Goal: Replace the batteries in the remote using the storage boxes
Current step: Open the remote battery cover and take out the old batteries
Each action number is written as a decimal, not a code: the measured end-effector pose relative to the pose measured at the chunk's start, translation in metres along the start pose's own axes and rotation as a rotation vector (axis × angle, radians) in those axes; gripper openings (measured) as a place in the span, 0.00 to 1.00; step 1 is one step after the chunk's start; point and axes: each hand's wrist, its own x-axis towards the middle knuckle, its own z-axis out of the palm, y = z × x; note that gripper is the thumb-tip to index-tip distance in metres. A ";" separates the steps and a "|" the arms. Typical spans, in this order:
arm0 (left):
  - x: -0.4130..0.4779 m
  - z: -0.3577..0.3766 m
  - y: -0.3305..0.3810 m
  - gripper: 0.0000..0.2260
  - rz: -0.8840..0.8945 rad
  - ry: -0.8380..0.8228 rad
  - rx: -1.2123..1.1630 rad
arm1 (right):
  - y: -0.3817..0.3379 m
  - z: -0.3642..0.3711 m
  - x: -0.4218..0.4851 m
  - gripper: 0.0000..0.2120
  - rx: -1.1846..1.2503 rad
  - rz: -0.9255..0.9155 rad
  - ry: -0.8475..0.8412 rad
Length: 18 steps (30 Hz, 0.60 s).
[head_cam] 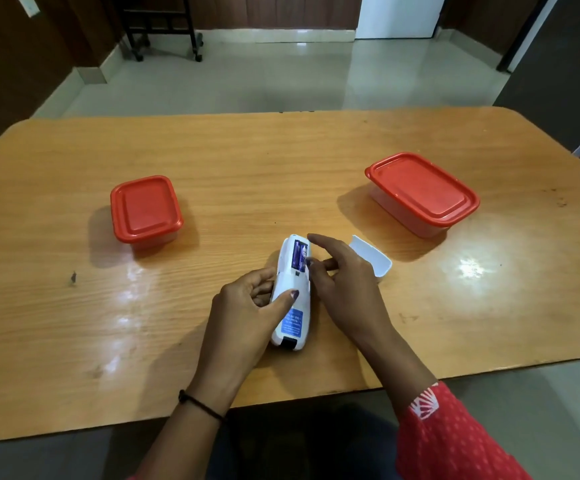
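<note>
Near worktop (281, 161) front edge, centre: left grip (247, 303) clasps white remote (297, 282), back up, steadying it. Right grip (344, 278), unclenched, touches exposed batteries (299, 254), prob. to pry them out. Batt. cover (373, 258) lies just right, removed. Further back: small box (144, 209) left, large box (422, 190) right, red lids on.

White remote (290, 280), batteries (299, 254) exposed, cover (371, 259) beside it, lies between red-lidded small box (146, 209) and large box (422, 192).

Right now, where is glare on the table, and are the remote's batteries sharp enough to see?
Head view: glare patches on the table, one right of the cover, more left of the left hand; head view: the batteries in the remote look clear; head view: wide lens bows the table's edges.
</note>
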 end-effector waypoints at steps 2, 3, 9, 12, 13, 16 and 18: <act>-0.001 0.000 -0.001 0.17 0.023 -0.001 0.068 | -0.001 -0.001 0.000 0.19 0.036 0.069 -0.031; -0.001 0.000 -0.001 0.17 0.035 0.005 0.107 | -0.001 -0.001 0.000 0.20 0.036 0.078 -0.042; -0.003 0.007 -0.005 0.29 0.123 -0.024 0.329 | 0.002 0.000 0.003 0.23 0.083 0.135 -0.121; -0.005 0.013 -0.006 0.39 0.165 -0.084 0.468 | 0.005 0.001 0.004 0.23 0.122 0.154 -0.149; -0.006 0.014 -0.007 0.41 0.182 -0.095 0.495 | 0.005 0.002 0.004 0.22 0.118 0.147 -0.149; -0.004 0.004 -0.004 0.41 0.211 -0.115 0.411 | 0.005 0.003 0.005 0.21 0.153 0.150 -0.113; -0.001 -0.011 0.002 0.42 0.150 -0.158 0.167 | 0.007 0.001 0.007 0.18 0.210 0.173 -0.074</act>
